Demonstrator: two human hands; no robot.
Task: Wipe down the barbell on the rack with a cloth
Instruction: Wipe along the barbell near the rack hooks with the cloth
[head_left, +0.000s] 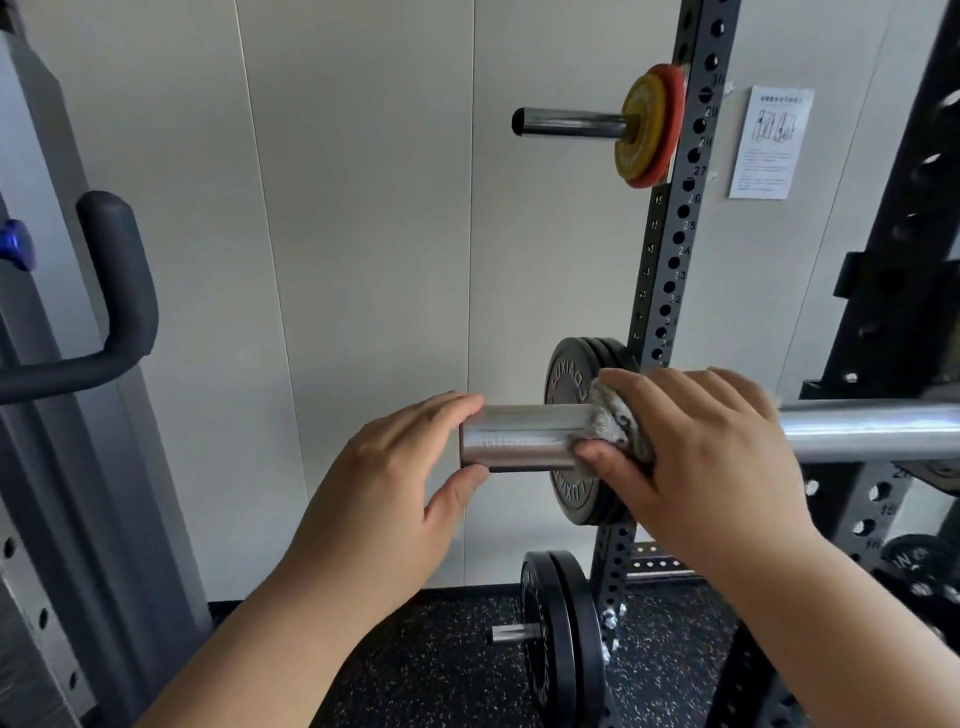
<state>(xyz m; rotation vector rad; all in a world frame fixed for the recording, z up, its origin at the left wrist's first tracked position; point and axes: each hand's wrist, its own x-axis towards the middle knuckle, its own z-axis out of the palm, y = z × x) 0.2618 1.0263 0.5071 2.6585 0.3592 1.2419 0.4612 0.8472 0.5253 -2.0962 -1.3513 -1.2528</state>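
Note:
A steel barbell (530, 436) lies level across the black rack (670, 249), its bare left sleeve end pointing left in the middle of the view. My left hand (395, 478) holds that sleeve end, fingers over the top and thumb underneath. My right hand (701, 447) is wrapped around the sleeve further right, pressing a grey mottled cloth (615, 423) against the metal. Only a bunched edge of the cloth shows under the fingers. The bar (872, 428) carries on to the right past my right hand.
Black plates (569, 374) hang on a rack peg just behind the sleeve. Yellow and red plates (649, 124) sit on a higher peg. More black plates (550, 639) stand low over the speckled floor. A padded grey handle (119, 291) sticks out at left. White wall panels are behind.

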